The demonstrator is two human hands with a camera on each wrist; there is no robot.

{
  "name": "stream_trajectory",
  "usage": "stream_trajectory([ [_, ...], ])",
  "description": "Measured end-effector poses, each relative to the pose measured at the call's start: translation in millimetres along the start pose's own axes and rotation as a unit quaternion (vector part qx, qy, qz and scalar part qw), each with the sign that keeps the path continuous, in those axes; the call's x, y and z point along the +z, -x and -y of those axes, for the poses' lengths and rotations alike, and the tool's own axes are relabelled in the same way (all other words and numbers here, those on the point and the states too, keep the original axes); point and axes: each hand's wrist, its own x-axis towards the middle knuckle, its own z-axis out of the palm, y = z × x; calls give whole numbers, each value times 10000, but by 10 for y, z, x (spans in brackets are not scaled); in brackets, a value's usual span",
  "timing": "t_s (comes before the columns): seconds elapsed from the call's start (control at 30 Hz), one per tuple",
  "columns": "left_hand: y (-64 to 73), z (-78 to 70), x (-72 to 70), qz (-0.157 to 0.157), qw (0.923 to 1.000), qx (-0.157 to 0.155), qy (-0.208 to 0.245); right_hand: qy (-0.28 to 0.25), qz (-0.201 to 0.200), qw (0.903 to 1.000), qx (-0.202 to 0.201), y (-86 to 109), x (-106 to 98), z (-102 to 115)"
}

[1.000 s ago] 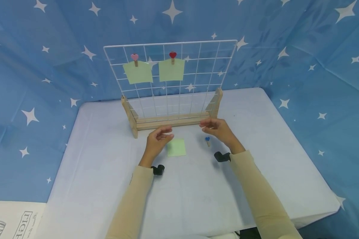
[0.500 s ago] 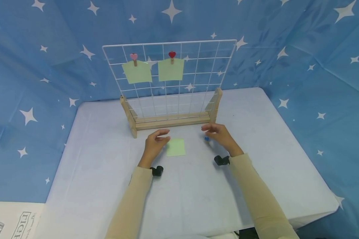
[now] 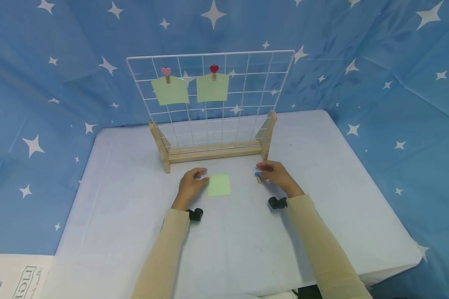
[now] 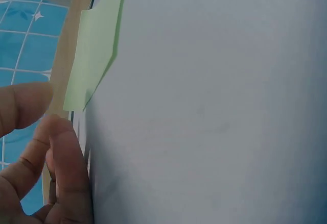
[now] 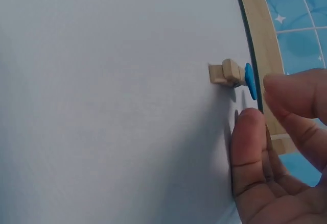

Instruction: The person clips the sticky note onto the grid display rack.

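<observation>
A green sticky note (image 3: 218,185) lies on the white table. Just off its left edge is my left hand (image 3: 188,187), with thumb and forefinger apart and nothing between them. In the left wrist view those fingertips (image 4: 61,127) are close to a corner of the note (image 4: 94,55). To the right of the note lies a small wooden clothespin (image 3: 258,180) with a blue heart. My right hand (image 3: 278,176) is right beside it, partly covering the heart. The right wrist view has the clothespin's blue heart (image 5: 250,81) near the spread thumb and forefinger, which do not pinch it.
Behind the hands stands a white wire grid (image 3: 243,93) on a wooden base (image 3: 215,154). Two green notes hang from it, one under a pink heart clothespin (image 3: 166,74), the other under a red heart one (image 3: 214,71). A starry blue curtain (image 3: 359,62) surrounds the table.
My right hand has come down and nearer to me, to the clothespin's side. My left hand has moved slightly left and down beside the note's edge. The note has stayed on the table.
</observation>
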Motion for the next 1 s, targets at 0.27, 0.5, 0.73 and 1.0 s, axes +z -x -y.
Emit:
stream_trajectory([
  [0.27,0,-18,16,55,9972,205,-716,317,4,9994,115,8,-20,-18],
  [0.5,41,-76,38,-121,9936,345,-1066,445,-102,9989,46,18,0,-1],
  [0.73,63,-73,11,10,9953,336,-905,-476,227,9979,-385,25,-60,-113],
  [1.0,72,-182,-72,385,9953,218,-857,-1144,398,9914,-489,40,-125,-41],
])
